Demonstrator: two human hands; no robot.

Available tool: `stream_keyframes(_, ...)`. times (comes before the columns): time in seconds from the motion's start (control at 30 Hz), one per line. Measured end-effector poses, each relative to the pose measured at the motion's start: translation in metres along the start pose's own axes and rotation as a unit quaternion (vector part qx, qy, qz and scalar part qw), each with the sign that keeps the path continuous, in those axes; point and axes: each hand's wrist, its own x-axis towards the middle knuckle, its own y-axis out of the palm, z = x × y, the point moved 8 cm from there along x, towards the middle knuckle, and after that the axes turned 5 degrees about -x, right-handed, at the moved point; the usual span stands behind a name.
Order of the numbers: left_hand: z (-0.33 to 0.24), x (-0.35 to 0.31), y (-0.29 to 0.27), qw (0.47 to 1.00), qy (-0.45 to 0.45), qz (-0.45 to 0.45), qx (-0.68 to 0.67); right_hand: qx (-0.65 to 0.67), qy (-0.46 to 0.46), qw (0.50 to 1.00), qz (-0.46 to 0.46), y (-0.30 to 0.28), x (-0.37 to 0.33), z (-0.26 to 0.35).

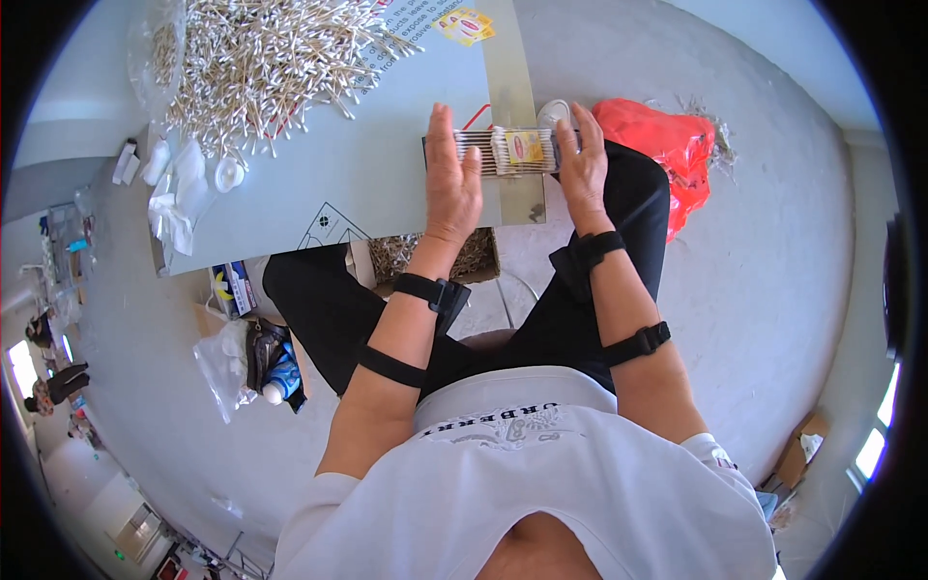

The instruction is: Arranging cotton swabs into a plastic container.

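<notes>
Near the table's right edge, a neat row of cotton swabs (500, 153) lies between my two hands, with a yellow label (525, 147) on its middle. My left hand (451, 184) is at the row's left end, its fingers stretched out flat and its thumb by the swabs. At the right end is my right hand (585, 174), fingers extended and thumb apart, next to a dark, clear-looking edge. Neither hand is wrapped round the row. Whether the swabs sit inside a clear case I cannot tell. A large loose pile of cotton swabs (261, 77) covers the table's far left.
The grey table (377, 184) ends just above my lap. Yellow labels (465, 26) lie at its far side; a white roll (229, 174) and crumpled plastic (179, 198) are at left. Below sits a carton of swabs (488, 256). A red bag (677, 159) stands beyond my right knee.
</notes>
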Motion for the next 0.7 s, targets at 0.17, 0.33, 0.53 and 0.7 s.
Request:
stream_keyframes(0.17,0.017,0.009,-0.001,0.981,-0.085,-0.037,-0.170,0.364,0.224,0.901,0.077,0.032,-0.010,-0.020)
stream_keyframes(0.33,0.012,0.010,0.001,0.982,-0.062,-0.049,-0.174,0.360,0.177,0.915,0.052,0.036,-0.010,-0.019)
stream_keyframes(0.53,0.007,0.012,-0.002,0.981,-0.042,-0.064,-0.178,0.314,0.171,0.932,0.061,0.037,-0.008,-0.020)
stream_keyframes(0.7,-0.011,0.006,-0.012,0.999,0.034,-0.023,-0.026,0.324,0.189,0.925,0.059,0.040,-0.009,-0.026)
